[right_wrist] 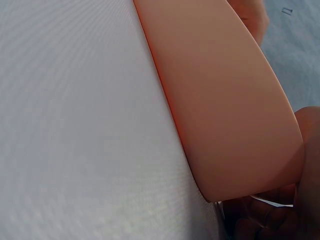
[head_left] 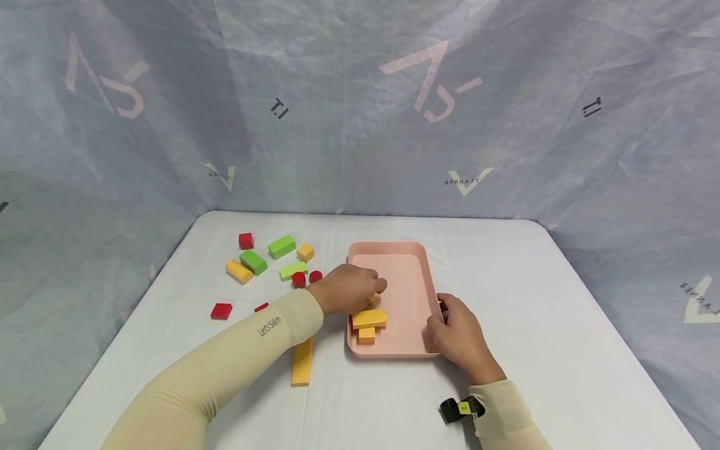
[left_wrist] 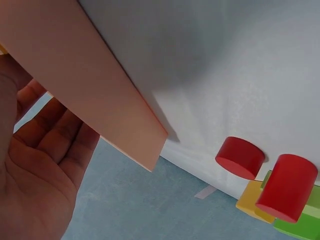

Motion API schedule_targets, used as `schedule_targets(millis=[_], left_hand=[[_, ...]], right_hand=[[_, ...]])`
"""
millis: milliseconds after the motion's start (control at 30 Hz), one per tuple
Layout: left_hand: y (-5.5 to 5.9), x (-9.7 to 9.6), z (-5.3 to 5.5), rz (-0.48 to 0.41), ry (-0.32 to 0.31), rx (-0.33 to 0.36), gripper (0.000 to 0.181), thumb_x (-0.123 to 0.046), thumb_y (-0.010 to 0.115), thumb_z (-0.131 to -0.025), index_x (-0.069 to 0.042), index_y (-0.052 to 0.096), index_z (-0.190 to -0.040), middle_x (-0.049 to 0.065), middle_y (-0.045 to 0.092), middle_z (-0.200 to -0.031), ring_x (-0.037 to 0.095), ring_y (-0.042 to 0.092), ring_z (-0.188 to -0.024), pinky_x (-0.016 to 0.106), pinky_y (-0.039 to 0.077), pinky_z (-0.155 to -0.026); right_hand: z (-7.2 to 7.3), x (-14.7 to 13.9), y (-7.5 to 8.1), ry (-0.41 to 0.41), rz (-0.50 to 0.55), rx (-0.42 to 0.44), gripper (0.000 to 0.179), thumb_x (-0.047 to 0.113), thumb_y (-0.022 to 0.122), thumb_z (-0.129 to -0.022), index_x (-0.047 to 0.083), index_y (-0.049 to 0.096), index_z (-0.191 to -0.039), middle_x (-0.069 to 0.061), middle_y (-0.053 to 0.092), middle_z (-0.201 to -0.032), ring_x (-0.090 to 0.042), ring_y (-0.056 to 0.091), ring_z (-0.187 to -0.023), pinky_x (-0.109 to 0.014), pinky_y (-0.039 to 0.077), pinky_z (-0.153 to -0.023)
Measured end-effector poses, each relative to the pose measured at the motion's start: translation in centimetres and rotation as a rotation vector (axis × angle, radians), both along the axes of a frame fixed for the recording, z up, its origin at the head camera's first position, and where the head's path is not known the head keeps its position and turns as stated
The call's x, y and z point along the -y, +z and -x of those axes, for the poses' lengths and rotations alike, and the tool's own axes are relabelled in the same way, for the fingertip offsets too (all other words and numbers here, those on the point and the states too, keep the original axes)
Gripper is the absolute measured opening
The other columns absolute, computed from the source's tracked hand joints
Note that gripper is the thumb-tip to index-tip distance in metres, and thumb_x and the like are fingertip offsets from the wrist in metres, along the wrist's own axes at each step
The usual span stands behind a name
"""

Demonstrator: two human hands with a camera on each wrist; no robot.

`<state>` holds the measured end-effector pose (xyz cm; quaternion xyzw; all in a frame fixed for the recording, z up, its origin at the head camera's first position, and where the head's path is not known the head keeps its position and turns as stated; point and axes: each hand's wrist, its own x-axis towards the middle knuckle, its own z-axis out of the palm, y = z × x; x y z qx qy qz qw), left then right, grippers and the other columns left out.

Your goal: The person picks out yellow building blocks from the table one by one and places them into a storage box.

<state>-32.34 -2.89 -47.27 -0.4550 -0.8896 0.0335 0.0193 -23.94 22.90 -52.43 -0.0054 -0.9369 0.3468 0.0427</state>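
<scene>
While right hand [head_left: 462, 334] grips roomy tray's edge [head_left: 431, 278], left hand [head_left: 346, 289] pinches a yellow block [head_left: 371, 300].

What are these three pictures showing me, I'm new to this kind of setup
A person's left hand and right hand, no machine. The large picture comes from a head camera, the others from the left and right wrists. On the white table stands a pink tray holding yellow blocks; red blocks, green blocks and more yellow ones lie left of it. The right hand grips the tray's edge. The left hand reaches inside, at a yellow piece; whether it's held is hidden.
</scene>
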Motion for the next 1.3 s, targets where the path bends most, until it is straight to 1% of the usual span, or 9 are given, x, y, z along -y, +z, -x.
schedule_targets(millis=[267,433,533,633,733,867,1000,1133,1300], left_hand=[[0.2,0.3,0.3,-0.013,0.02,0.035,0.019,-0.021,0.069,-0.097,-0.019,0.07,-0.116,-0.004,0.067,-0.095,0.01,0.059,-0.076,0.026,0.058,-0.074],[1.0,0.6,0.4,-0.039,0.046,0.046,0.026,-0.021,0.071,-0.093,-0.018,0.069,-0.119,-0.004,0.067,-0.102,0.011,0.058,-0.077,0.029,0.058,-0.076],[1.6,1.1,0.6,-0.07,0.044,0.026,0.03,-0.019,0.074,-0.091,-0.017,0.069,-0.12,-0.002,0.066,-0.109,0.012,0.06,-0.081,0.03,0.057,-0.079],[2.0,1.6,0.9,-0.096,0.047,-0.02,0.033,-0.017,0.076,-0.089,-0.016,0.069,-0.121,0.0,0.063,-0.118,0.014,0.062,-0.092,0.032,0.057,-0.085],[2.3,2.1,1.2,-0.091,0.085,-0.061,0.033,-0.017,0.075,-0.09,-0.017,0.067,-0.123,0.002,0.061,-0.125,0.017,0.064,-0.103,0.035,0.056,-0.093],[2.5,2.8,1.6,-0.072,0.148,-0.068,0.033,-0.02,0.074,-0.092,-0.02,0.066,-0.125,0.0,0.062,-0.13,0.017,0.065,-0.11,0.035,0.053,-0.103],[2.4,3.5,2.2,-0.074,0.194,-0.066,0.035,-0.02,0.075,-0.092,-0.019,0.066,-0.126,0.001,0.063,-0.128,0.018,0.066,-0.107,0.037,0.053,-0.102],[2.1,4.5,2.8,-0.092,0.23,-0.085,0.036,-0.017,0.076,-0.091,-0.019,0.067,-0.126,0.002,0.065,-0.123,0.02,0.067,-0.103,0.039,0.055,-0.1],[1.9,5.6,3.4,-0.092,0.267,-0.086,0.042,-0.017,0.078,-0.09,-0.018,0.066,-0.13,0.004,0.065,-0.125,0.022,0.067,-0.106,0.04,0.056,-0.099]], right_hand=[[0.1,0.0,0.0,0.002,0.0,0.0,0.05,0.018,0.055,-0.097,0.004,0.053,-0.145,-0.012,0.065,-0.121,-0.024,0.063,-0.102,-0.043,0.051,-0.09],[0.0,0.0,0.1,0.007,-0.002,0.001,0.05,0.018,0.055,-0.097,0.003,0.053,-0.145,-0.012,0.065,-0.121,-0.024,0.063,-0.101,-0.044,0.051,-0.088],[0.0,-0.1,0.1,0.007,-0.008,0.002,0.05,0.018,0.055,-0.097,0.003,0.053,-0.145,-0.012,0.065,-0.12,-0.024,0.062,-0.101,-0.043,0.051,-0.088],[0.0,0.0,0.1,0.006,-0.01,0.0,0.05,0.018,0.055,-0.097,0.003,0.053,-0.145,-0.012,0.065,-0.12,-0.024,0.062,-0.101,-0.044,0.051,-0.088],[0.0,0.0,0.1,0.003,-0.01,-0.001,0.05,0.018,0.056,-0.097,0.003,0.053,-0.145,-0.012,0.065,-0.118,-0.024,0.062,-0.1,-0.043,0.051,-0.088],[0.0,0.0,0.0,0.002,-0.007,0.004,0.051,0.019,0.056,-0.096,0.004,0.053,-0.145,-0.01,0.065,-0.117,-0.023,0.062,-0.098,-0.04,0.051,-0.086],[0.1,-0.1,-0.1,0.003,-0.009,0.001,0.05,0.019,0.055,-0.096,0.004,0.053,-0.145,-0.011,0.065,-0.117,-0.024,0.062,-0.099,-0.041,0.051,-0.087],[0.1,-0.1,-0.1,0.009,-0.007,-0.003,0.05,0.018,0.055,-0.096,0.003,0.053,-0.144,-0.012,0.065,-0.118,-0.024,0.062,-0.1,-0.042,0.051,-0.087],[0.1,-0.1,-0.1,0.006,-0.008,0.003,0.051,0.019,0.055,-0.096,0.004,0.053,-0.144,-0.011,0.065,-0.118,-0.023,0.062,-0.099,-0.04,0.051,-0.087]])
